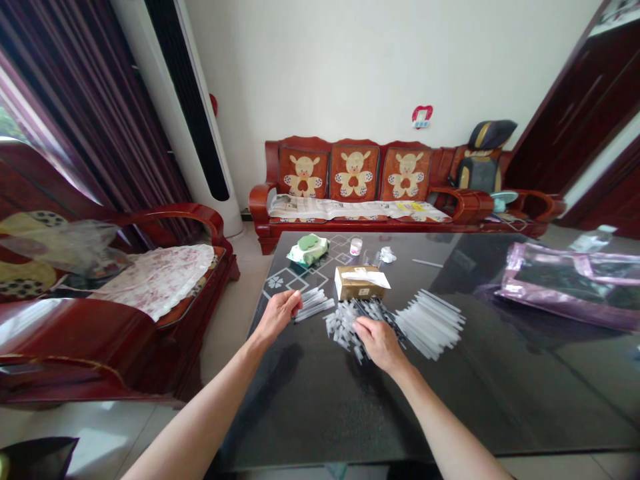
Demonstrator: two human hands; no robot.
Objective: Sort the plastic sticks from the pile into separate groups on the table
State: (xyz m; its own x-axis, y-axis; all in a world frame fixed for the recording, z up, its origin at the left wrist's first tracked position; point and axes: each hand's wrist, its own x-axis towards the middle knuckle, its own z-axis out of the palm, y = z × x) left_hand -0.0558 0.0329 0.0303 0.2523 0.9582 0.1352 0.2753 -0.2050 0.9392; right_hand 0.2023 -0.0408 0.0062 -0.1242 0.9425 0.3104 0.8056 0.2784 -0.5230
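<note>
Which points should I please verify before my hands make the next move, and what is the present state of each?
1. Left hand is beside the small group of white sticks: ok.
2. Left fingers hold a stick: cannot tell; too blurred.
3. Right hand is at the middle pile: ok.
4. Middle pile lies in order: not ok; pale and dark pieces are jumbled.
5. Fanned white sticks on the right lie side by side: ok.
6. No stick lies apart: not ok; a lone stick lies beyond the fan.
</note>
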